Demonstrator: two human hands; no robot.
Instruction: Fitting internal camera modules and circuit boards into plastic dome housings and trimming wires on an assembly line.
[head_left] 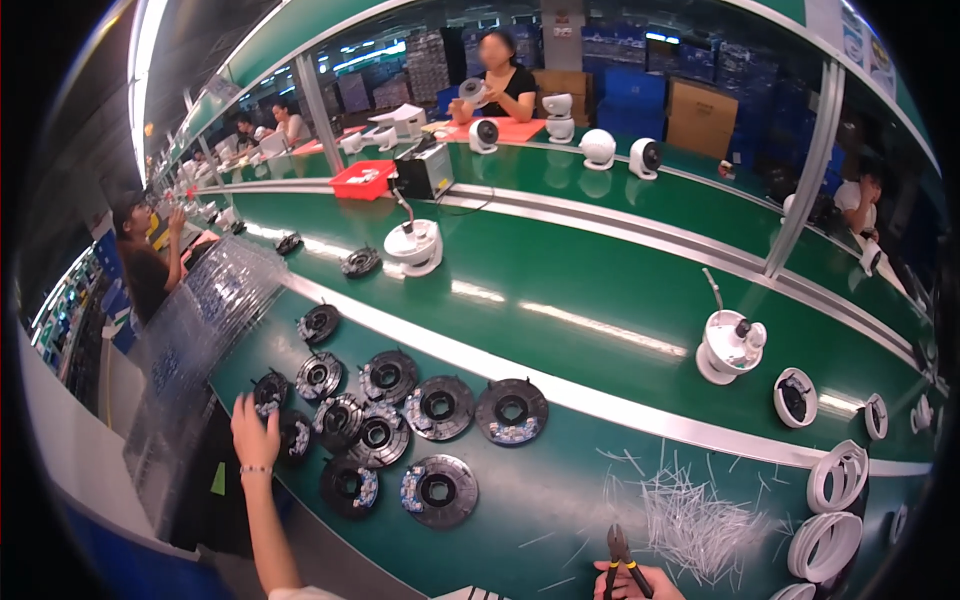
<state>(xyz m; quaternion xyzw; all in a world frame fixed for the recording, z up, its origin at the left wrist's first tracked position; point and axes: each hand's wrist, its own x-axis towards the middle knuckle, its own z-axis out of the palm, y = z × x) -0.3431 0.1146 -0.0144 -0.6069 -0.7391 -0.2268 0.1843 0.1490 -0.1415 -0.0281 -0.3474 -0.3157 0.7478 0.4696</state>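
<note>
The green bench runs across the view; a poster at upper right carries print too small to read. At left on the bench lie round, black plastic housings with blue circuit boards. The left hand, loosely spread, is beside the leftmost housing; contact is unclear. The right hand grips black-and-yellow cutting pliers near scattered thin, whitish strips.

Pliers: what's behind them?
Behind the head of the pliers is green table; behind the handles, part of the right hand. Whatever the pliers directly cover can't be seen.
</note>
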